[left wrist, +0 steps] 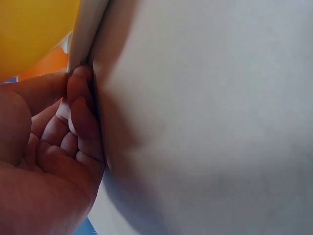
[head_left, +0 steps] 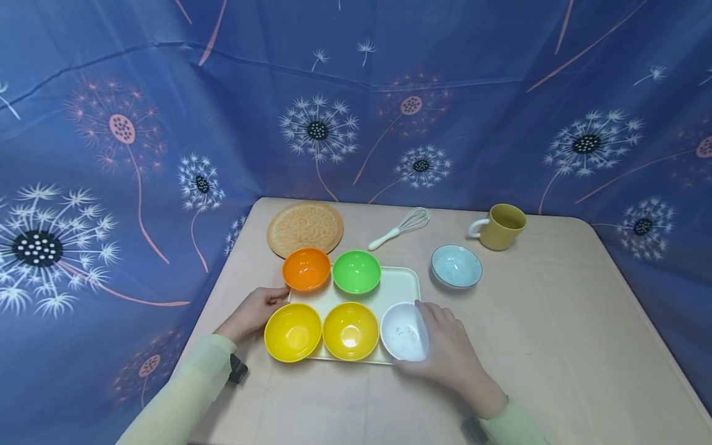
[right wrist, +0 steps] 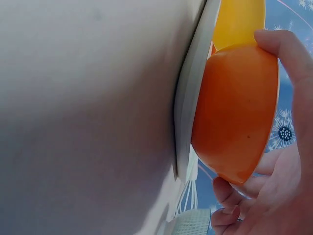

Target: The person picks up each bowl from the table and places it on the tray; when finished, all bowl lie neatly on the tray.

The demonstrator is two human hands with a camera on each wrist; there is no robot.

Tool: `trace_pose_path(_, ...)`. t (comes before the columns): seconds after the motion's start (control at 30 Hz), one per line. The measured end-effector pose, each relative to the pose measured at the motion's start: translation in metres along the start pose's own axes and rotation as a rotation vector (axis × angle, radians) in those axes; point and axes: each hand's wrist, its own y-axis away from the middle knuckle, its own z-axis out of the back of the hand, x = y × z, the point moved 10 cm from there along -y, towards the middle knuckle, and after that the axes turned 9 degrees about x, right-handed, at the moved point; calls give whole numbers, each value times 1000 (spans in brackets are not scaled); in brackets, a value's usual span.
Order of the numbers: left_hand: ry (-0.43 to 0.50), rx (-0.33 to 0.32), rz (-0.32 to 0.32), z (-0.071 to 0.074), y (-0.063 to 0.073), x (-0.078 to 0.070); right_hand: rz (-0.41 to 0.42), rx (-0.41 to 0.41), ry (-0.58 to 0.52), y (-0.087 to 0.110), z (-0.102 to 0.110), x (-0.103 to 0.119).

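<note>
A cream tray carries several bowls. At its left edge my left hand pinches the tray rim, thumb above and fingertips curled by the tabletop. My right hand spans a bowl at the tray's front right corner, white inside and orange outside. Thumb and fingers rest on opposite sides of its rim. Left of it sit two yellow bowls, side by side. Behind them stand an orange bowl and a green bowl.
Behind the tray lie a round tan mat and a white whisk. A light blue bowl stands right of the tray, with a mustard mug farther back. Blue dandelion-print cloth hangs behind the table.
</note>
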Motion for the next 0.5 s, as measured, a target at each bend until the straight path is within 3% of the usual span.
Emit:
trace_pose_path(0.27, 3, 6, -8, 3, 1, -2, 4, 20, -21, 0, -5, -5)
trace_pose_path(0.5, 18, 7, -8, 0, 1, -2, -30, 95, -69, -1, -5, -17)
